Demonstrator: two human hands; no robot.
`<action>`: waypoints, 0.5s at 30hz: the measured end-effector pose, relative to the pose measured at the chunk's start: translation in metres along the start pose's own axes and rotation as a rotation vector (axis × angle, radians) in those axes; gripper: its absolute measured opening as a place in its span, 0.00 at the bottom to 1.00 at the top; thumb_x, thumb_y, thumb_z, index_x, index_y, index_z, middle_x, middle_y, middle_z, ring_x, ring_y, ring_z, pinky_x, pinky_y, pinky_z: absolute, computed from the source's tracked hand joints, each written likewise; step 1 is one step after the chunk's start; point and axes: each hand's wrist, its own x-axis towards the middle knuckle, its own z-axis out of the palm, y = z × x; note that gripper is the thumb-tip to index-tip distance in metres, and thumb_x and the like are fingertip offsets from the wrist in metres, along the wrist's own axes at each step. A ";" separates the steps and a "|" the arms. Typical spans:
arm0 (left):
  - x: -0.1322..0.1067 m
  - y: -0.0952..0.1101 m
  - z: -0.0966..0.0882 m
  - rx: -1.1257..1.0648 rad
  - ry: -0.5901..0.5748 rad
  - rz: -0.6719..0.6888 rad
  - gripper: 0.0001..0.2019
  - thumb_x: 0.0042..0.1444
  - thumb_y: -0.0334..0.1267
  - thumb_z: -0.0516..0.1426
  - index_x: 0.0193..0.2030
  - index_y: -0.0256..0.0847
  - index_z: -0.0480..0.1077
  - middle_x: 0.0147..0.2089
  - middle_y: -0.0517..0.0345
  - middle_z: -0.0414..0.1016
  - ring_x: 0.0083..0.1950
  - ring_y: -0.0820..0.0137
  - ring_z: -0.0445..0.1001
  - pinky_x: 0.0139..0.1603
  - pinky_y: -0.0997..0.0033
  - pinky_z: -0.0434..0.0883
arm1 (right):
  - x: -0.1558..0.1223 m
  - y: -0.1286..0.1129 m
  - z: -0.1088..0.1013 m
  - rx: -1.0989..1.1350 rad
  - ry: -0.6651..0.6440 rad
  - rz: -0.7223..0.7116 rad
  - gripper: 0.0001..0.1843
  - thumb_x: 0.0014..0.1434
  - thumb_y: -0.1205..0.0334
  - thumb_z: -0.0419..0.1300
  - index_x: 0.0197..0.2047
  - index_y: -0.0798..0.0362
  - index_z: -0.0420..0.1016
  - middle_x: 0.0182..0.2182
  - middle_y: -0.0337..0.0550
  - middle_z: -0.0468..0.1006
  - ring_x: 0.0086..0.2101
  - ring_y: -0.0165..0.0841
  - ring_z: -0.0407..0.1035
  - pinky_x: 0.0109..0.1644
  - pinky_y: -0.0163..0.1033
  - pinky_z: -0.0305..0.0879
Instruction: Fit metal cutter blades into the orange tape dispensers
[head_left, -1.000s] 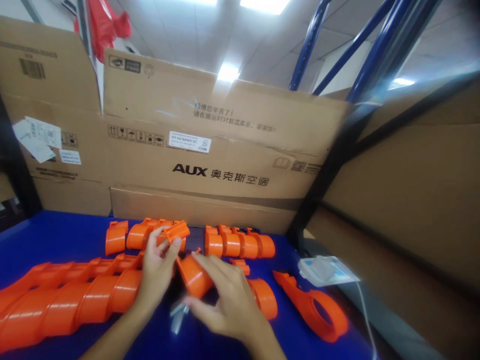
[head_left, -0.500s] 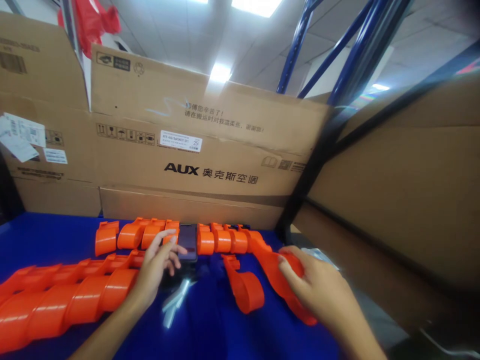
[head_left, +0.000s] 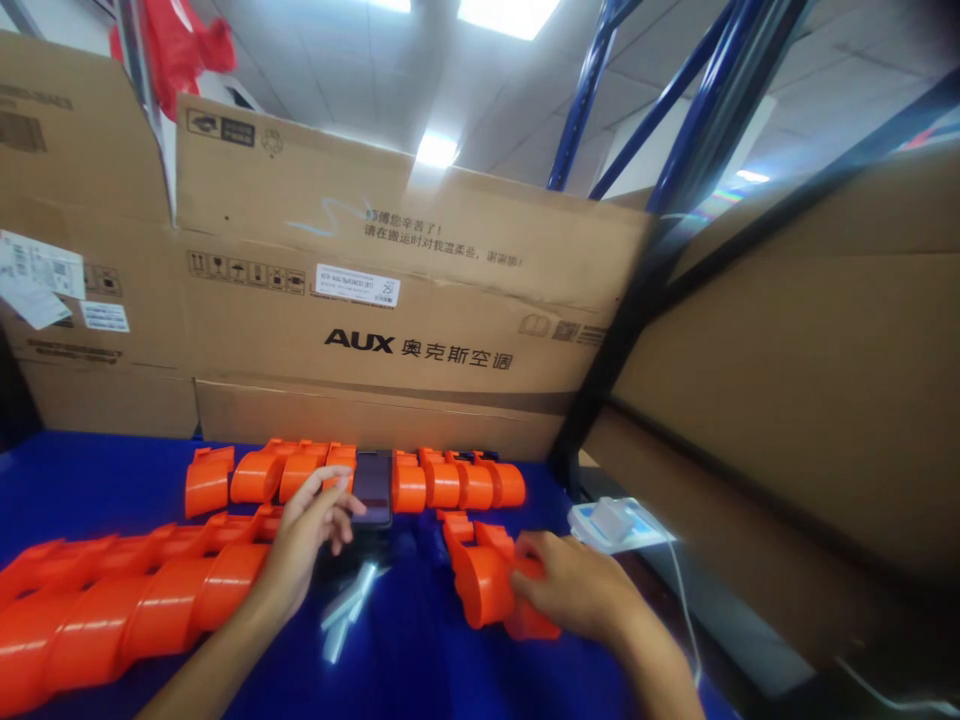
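My right hand [head_left: 566, 580] is closed on an orange curled plastic part [head_left: 532, 615]. It is right beside a second orange curled part [head_left: 484, 585] on the blue surface, and the two seem to touch. My left hand [head_left: 319, 515] is in front of the phone [head_left: 373, 488], its fingers apart and loosely bent, with nothing visible in them. Behind, a row of the same orange parts [head_left: 442, 483] runs to both sides of the phone. Several more nested orange parts [head_left: 161, 600] lie along the left, partly covered by my left forearm.
A cardboard wall [head_left: 420, 385] printed AUX stands behind the blue surface [head_left: 405, 650]. A dark rack post [head_left: 600, 400] rises at the right. Beyond the edge is a white power strip [head_left: 619, 525] with a cable. Shiny clear strips [head_left: 349, 610] appear near the middle.
My right hand has moved left with the orange part, from the right end of the back row to beside the single part. The power strip is now uncovered. My left hand has barely moved.
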 end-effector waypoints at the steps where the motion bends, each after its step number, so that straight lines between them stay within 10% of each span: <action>1: 0.000 0.001 0.000 0.000 0.000 -0.001 0.21 0.58 0.49 0.61 0.53 0.42 0.65 0.34 0.55 0.80 0.22 0.72 0.72 0.20 0.77 0.63 | 0.001 0.000 -0.001 0.001 -0.007 -0.003 0.16 0.58 0.51 0.58 0.43 0.47 0.81 0.39 0.51 0.83 0.41 0.47 0.77 0.38 0.42 0.61; 6: 0.000 0.003 0.002 0.010 0.008 -0.007 0.20 0.58 0.51 0.61 0.50 0.41 0.66 0.32 0.57 0.79 0.21 0.73 0.71 0.19 0.77 0.62 | 0.027 -0.003 -0.011 -0.043 0.133 -0.029 0.26 0.64 0.42 0.52 0.57 0.44 0.76 0.44 0.53 0.82 0.45 0.50 0.74 0.41 0.45 0.61; 15: -0.001 0.004 0.002 -0.012 0.004 -0.029 0.20 0.56 0.51 0.62 0.49 0.41 0.67 0.31 0.58 0.80 0.21 0.73 0.71 0.18 0.77 0.63 | 0.103 -0.030 0.010 -0.296 0.173 -0.311 0.46 0.47 0.64 0.68 0.69 0.53 0.61 0.63 0.59 0.69 0.58 0.53 0.60 0.56 0.50 0.52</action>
